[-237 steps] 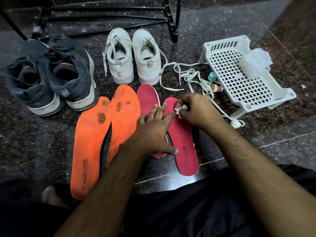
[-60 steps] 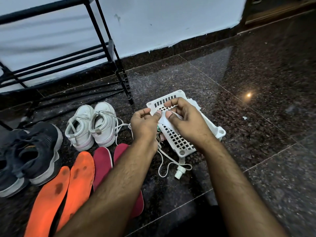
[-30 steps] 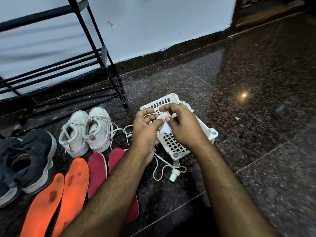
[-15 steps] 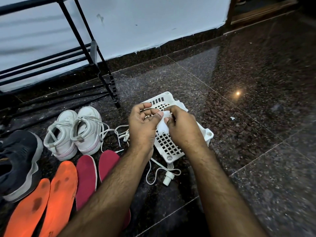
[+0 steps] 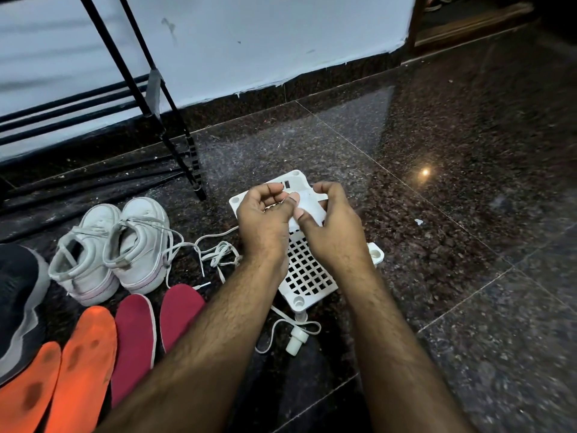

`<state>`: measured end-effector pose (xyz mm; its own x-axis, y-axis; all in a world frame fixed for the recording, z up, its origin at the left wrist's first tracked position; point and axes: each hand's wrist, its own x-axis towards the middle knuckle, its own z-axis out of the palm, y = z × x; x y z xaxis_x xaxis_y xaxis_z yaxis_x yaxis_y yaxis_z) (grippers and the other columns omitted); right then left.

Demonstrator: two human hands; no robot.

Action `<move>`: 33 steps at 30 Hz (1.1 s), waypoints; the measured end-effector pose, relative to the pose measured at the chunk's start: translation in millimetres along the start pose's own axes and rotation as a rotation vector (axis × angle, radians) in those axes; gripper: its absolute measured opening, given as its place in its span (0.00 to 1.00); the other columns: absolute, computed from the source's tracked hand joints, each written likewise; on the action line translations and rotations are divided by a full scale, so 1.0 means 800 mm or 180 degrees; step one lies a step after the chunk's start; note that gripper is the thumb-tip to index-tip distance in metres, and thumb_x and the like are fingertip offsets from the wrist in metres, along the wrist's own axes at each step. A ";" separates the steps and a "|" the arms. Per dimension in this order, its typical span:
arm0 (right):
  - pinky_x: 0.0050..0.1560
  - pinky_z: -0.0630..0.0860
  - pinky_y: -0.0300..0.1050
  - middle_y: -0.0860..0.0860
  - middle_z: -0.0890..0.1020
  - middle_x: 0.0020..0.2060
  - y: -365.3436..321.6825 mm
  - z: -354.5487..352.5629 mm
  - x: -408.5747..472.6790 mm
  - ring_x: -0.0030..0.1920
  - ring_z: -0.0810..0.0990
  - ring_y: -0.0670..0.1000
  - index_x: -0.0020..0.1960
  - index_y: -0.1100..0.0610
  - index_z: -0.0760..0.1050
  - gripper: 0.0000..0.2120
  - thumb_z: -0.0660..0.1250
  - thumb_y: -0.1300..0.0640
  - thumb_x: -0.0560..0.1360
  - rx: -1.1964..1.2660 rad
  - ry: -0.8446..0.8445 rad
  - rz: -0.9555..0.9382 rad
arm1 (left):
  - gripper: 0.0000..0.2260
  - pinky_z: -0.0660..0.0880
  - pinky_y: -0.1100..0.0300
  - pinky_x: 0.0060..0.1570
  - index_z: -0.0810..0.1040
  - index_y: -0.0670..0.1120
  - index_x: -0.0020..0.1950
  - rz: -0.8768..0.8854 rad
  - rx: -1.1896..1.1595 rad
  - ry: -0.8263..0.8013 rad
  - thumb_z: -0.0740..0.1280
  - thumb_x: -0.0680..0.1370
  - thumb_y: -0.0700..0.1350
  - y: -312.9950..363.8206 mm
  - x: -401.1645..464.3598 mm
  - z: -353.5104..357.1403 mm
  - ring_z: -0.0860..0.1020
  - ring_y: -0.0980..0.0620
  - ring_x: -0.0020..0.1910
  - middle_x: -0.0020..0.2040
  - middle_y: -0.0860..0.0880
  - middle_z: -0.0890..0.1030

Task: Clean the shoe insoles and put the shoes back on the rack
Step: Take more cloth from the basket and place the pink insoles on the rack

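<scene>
Dark speckled granite floor (image 5: 437, 151) is meeting a white wall (image 5: 249, 35). One black rack (image 5: 146, 98) is standing beside two white shoes (image 5: 125, 248), one dark shoe (image 5: 18, 301), four insoles (image 5: 134, 332), and one white basket (image 5: 307, 276). The left hand (image 5: 265, 218) and right hand (image 5: 331, 226) are both pinching a white wipe (image 5: 307, 207).

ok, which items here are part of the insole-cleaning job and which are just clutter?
Job:
orange foam insoles
red insoles
white sneakers
dark grey sneaker
black metal rack
white wipe, pinched by left hand and right hand

Lying about:
white perforated plastic basket
loose white laces
</scene>
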<state>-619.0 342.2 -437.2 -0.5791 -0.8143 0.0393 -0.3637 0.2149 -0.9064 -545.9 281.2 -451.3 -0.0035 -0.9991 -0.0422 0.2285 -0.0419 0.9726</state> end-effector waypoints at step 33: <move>0.62 0.71 0.54 0.58 0.74 0.61 0.045 0.046 0.061 0.60 0.73 0.57 0.62 0.55 0.79 0.18 0.65 0.67 0.75 -0.0725 0.0808 0.0345 | 0.07 0.69 0.70 0.35 0.79 0.48 0.42 0.0674 0.1859 -0.0470 0.74 0.73 0.37 -0.076 0.098 0.030 0.71 0.64 0.28 0.33 0.58 0.76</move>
<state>-633.4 289.9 -483.4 -0.7756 -0.6265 0.0773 -0.4270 0.4305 -0.7952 -583.2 205.1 -508.6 -0.1602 -0.9747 0.1560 -0.3292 0.2018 0.9224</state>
